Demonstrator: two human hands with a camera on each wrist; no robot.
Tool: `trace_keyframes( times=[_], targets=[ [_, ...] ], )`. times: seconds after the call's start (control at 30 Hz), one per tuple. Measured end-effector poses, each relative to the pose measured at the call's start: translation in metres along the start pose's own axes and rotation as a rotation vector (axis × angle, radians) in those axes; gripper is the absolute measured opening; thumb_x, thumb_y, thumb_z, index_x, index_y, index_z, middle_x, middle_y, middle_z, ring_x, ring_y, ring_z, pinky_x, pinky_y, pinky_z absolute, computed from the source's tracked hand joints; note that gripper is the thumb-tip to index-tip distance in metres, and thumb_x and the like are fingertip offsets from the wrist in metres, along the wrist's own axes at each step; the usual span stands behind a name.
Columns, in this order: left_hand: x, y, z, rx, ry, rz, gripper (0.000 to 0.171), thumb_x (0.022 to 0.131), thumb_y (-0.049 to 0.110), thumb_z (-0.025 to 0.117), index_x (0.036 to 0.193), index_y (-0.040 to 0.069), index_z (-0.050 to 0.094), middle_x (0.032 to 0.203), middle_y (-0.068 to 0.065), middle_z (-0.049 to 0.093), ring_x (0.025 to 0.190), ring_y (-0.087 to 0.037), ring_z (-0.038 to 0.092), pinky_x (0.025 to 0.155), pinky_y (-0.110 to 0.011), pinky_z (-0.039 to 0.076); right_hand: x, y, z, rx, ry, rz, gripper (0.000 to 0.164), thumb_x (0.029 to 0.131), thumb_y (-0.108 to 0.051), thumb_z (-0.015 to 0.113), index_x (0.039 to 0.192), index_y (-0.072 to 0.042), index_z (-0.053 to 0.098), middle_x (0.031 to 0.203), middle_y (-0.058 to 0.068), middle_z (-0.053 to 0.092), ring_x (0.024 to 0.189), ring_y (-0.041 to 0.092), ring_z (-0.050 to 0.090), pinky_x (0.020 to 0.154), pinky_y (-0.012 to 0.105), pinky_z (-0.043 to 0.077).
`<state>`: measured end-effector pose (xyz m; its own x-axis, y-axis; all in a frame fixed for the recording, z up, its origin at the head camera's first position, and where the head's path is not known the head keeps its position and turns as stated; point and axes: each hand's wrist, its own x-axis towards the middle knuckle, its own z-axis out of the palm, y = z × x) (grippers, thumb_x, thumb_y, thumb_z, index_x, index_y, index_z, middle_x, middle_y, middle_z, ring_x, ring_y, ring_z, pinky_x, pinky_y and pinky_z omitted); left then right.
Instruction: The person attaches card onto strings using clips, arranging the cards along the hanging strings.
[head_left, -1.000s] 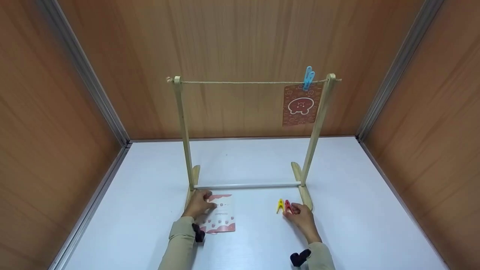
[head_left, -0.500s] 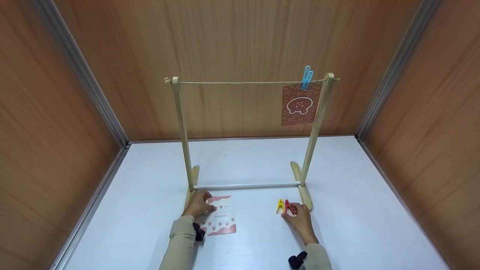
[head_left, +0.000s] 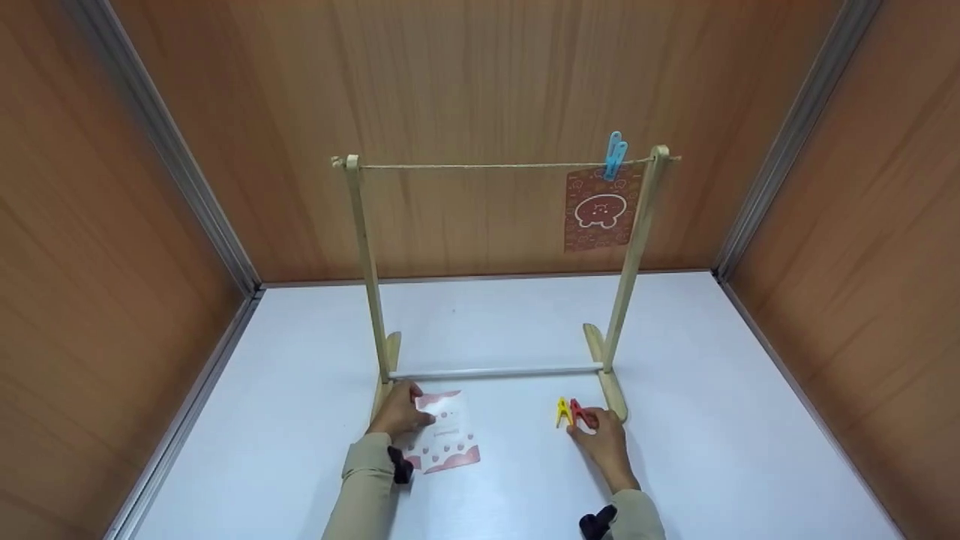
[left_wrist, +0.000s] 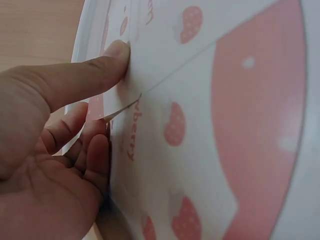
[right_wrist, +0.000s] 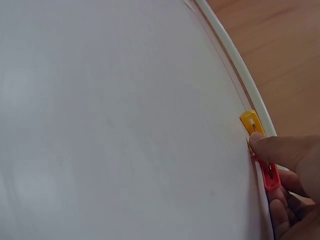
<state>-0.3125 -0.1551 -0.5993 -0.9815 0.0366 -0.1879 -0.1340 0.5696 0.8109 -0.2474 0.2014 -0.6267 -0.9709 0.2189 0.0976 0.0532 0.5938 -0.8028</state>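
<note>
1. Strawberry-print card: lies on the table; left-hand grip rests its thumb on it, fingers bent (whether pinching, cannot tell).
2. Red clothespin: right-hand grip pinches it, yellow clothespin just beside.
3. Wooden rack: stands beyond both.

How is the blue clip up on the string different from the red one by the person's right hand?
The blue clip sits up on the string; the red clip is down by the tabletop, pinched by the right hand. The blue clip holds the brown card, while the red clip shows no card in it. Both are clothespin-style clips.
</note>
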Motion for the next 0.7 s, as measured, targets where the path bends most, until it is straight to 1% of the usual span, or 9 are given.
trace_keyframes(
  times=[0.17, 0.3, 0.47, 0.63, 0.7],
  targets=[
    [0.0015, -0.0015, 0.0015, 0.012, 0.012, -0.023, 0.047, 0.07, 0.0, 0.081, 0.107, 0.002, 0.052, 0.098, -0.012, 0.054, 0.089, -0.025, 0.052, 0.077, -0.036, 0.046, -0.0019, 0.0015, -0.0009, 0.011, 0.003, -0.011, 0.033, 0.08, -0.01, 0.075, 0.106, 0.006, 0.064, 0.093, 0.014, 0.057, 0.086, 0.023, 0.056, 0.077, 0.035, 0.046],
    [0.0027, -0.003, 0.0023, 0.033, 0.017, -0.011, 0.047, 0.07, 0.001, 0.081, 0.106, 0.002, 0.052, 0.096, -0.011, 0.053, 0.089, -0.025, 0.051, 0.079, -0.038, 0.044, -0.0016, 0.0031, -0.001, 0.024, 0.0, 0.011, 0.031, 0.081, -0.009, 0.074, 0.107, 0.005, 0.064, 0.095, 0.014, 0.057, 0.087, 0.023, 0.057, 0.078, 0.036, 0.047],
    [0.0039, -0.0039, 0.0043, 0.051, 0.016, 0.017, 0.047, 0.07, 0.001, 0.081, 0.106, 0.002, 0.051, 0.094, -0.01, 0.054, 0.088, -0.024, 0.052, 0.08, -0.039, 0.045, -0.0011, 0.0035, -0.0018, 0.039, -0.004, 0.032, 0.031, 0.082, -0.009, 0.072, 0.108, 0.005, 0.064, 0.096, 0.014, 0.057, 0.088, 0.024, 0.056, 0.078, 0.035, 0.046],
    [0.0018, -0.0017, 0.0041, 0.052, 0.02, 0.035, 0.047, 0.07, 0.001, 0.081, 0.107, 0.002, 0.051, 0.095, -0.011, 0.056, 0.088, -0.024, 0.053, 0.081, -0.039, 0.046, -0.0017, 0.0032, -0.0023, 0.046, -0.005, 0.046, 0.032, 0.083, -0.01, 0.072, 0.109, 0.004, 0.063, 0.097, 0.014, 0.058, 0.088, 0.023, 0.055, 0.077, 0.033, 0.045],
    [0.0007, -0.0011, 0.0036, 0.065, 0.026, 0.043, 0.047, 0.071, 0.002, 0.082, 0.107, 0.002, 0.051, 0.095, -0.011, 0.056, 0.087, -0.024, 0.053, 0.079, -0.039, 0.046, -0.0022, 0.0026, -0.0025, 0.053, 0.008, 0.046, 0.032, 0.082, -0.01, 0.072, 0.109, 0.004, 0.064, 0.097, 0.014, 0.059, 0.088, 0.022, 0.055, 0.077, 0.032, 0.045]
  ],
)
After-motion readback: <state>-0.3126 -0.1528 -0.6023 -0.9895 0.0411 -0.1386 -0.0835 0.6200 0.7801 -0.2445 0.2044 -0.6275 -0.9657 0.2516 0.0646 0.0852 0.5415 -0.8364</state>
